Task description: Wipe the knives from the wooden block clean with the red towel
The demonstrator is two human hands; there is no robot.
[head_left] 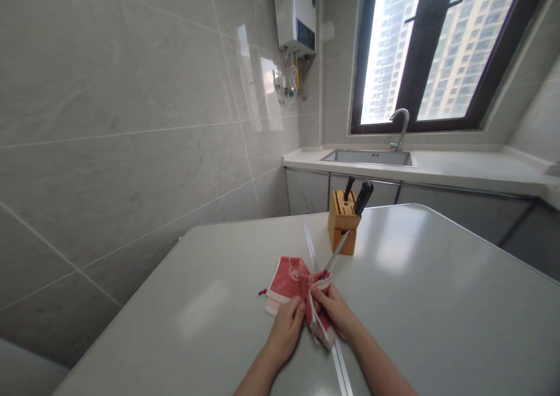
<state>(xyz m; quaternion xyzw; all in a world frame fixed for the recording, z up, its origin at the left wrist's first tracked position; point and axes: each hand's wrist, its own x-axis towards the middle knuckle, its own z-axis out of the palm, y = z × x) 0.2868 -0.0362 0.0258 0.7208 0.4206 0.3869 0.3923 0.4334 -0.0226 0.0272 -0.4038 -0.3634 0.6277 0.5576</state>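
Note:
A red and white cloth (286,279) is bunched between my two hands. My left hand (287,326) is closed at its near side, the fingers pressed against the fabric. My right hand (333,309) pinches a folded part of the same cloth on the right, thumb on top. Out of the folds sticks a knife (338,250), its narrow blade pointing away from me toward the knife block. The cloth covers most of its handle, so I cannot tell which hand grips it. The wooden knife block (343,224) stands upright just beyond, with black-handled tools (364,198) in its slots.
A light grey table (210,320) with a metal seam (343,372) lies under my hands. Behind it runs a white counter (464,165) with a sink (371,158) and faucet (402,128). A tiled wall (131,168) rises on the left.

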